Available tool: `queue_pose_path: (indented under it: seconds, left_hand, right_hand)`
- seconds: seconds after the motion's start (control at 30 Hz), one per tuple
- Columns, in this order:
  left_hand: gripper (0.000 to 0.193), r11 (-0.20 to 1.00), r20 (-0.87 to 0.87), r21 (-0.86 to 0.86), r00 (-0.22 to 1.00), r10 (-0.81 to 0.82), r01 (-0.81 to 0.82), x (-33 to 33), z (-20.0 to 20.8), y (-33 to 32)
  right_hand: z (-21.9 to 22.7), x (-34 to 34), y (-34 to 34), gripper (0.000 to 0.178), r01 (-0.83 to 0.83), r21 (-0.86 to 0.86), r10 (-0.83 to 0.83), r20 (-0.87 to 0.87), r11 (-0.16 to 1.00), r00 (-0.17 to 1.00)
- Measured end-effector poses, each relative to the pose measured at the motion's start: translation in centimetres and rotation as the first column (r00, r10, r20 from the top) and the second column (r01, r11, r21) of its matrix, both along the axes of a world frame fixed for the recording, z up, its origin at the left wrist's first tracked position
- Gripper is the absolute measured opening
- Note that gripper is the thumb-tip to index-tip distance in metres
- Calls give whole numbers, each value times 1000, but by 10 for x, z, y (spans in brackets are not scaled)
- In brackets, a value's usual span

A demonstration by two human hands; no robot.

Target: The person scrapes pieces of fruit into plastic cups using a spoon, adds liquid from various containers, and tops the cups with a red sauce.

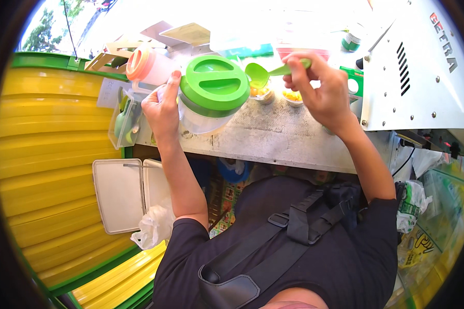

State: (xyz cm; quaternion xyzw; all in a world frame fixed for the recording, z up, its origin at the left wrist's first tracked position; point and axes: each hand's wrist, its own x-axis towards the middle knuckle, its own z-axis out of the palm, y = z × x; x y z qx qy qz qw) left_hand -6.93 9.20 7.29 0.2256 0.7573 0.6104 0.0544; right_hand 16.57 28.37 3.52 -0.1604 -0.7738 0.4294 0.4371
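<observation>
Head view: left hand [162, 110] gripping side of green-lidded pitcher [214, 85], by front of counter [288, 141]; right hand [318, 87] pinching green ladle [258, 75] near yellow-filled cups [293, 97]; slack left grip could tip pitcher; ladle tilt could cause drips.

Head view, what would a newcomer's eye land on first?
Probably the green-lidded pitcher, held in the left hand near the top centre. Next, the green spoon in the right hand, just right of it. The yellow panel along the left side also stands out.
</observation>
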Motion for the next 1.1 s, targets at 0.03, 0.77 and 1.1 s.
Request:
queue_pose_path:
  seconds: [0.03, 0.77, 1.1]
  left_hand:
    - [30, 1000, -2, -1, 1000, -3, 3, 1, 1, 1]
    - [30, 994, -119, -112, 993, -7, -6, -3, 4, 4]
    - [41, 1000, 38, 29, 999, 8, -9, -2, 6, 0]
  right_hand:
    - [4, -3, 2, 19, 3, -1, -3, -2, 1000, 1000]
    - [5, -5, 17, 32, 37, -479, -98, -102, 877, 990]
    - [2, -3, 21, 30, 32, -490, -88, -92, 871, 992]
